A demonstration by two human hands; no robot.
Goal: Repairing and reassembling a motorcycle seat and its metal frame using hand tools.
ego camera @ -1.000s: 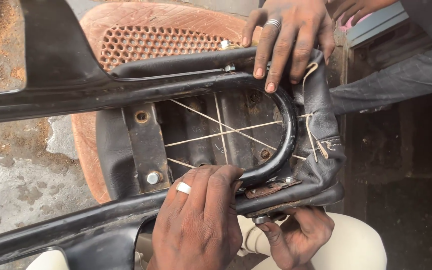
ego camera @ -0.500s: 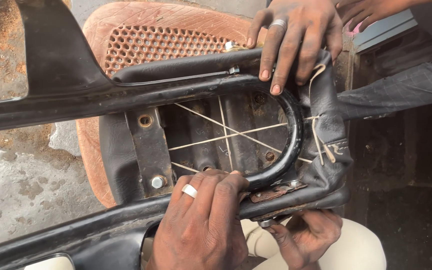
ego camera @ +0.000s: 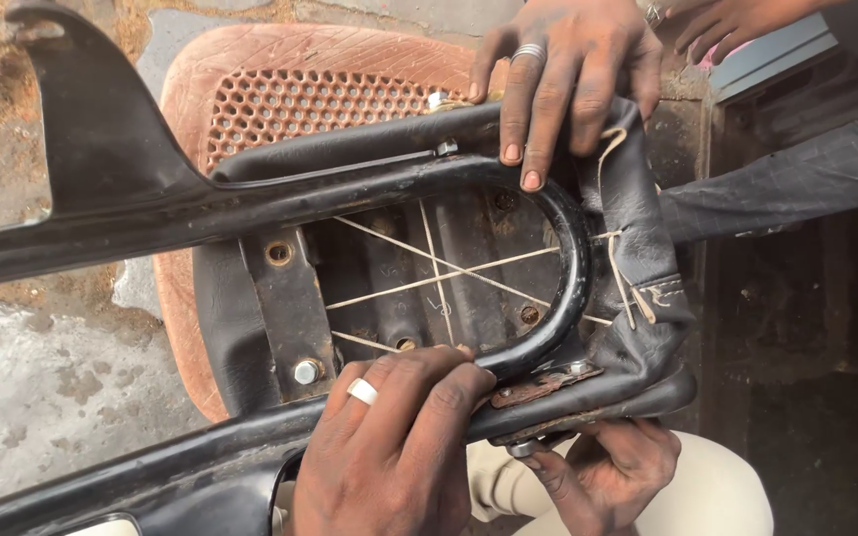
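An upturned black seat lies across my lap. Its curved metal bar (ego camera: 576, 288) and lower frame tube (ego camera: 608, 402) show. Pale cord (ego camera: 449, 273) is laced criss-cross over the seat pan and runs into the black cover edge (ego camera: 638, 228) on the right. My left hand (ego camera: 389, 452), with a white ring, grips the lower frame tube. Its fingertips touch the cord where it meets the curved bar. My right hand (ego camera: 613, 471) curls under the frame's right end, fingers by a bolt (ego camera: 523, 448). Another person's ringed hand (ego camera: 568, 79) presses the cover's upper edge down.
A brown perforated seat cover (ego camera: 290, 99) lies under the black seat at the top. Bolts (ego camera: 307, 372) hold a cross plate on the left. Rough concrete floor (ego camera: 42, 397) is at the left, a dark wooden bench (ego camera: 796, 328) at the right.
My left hand has crept a little up and right along the lower tube toward the curved bar. The other person's hand stays on the upper edge.
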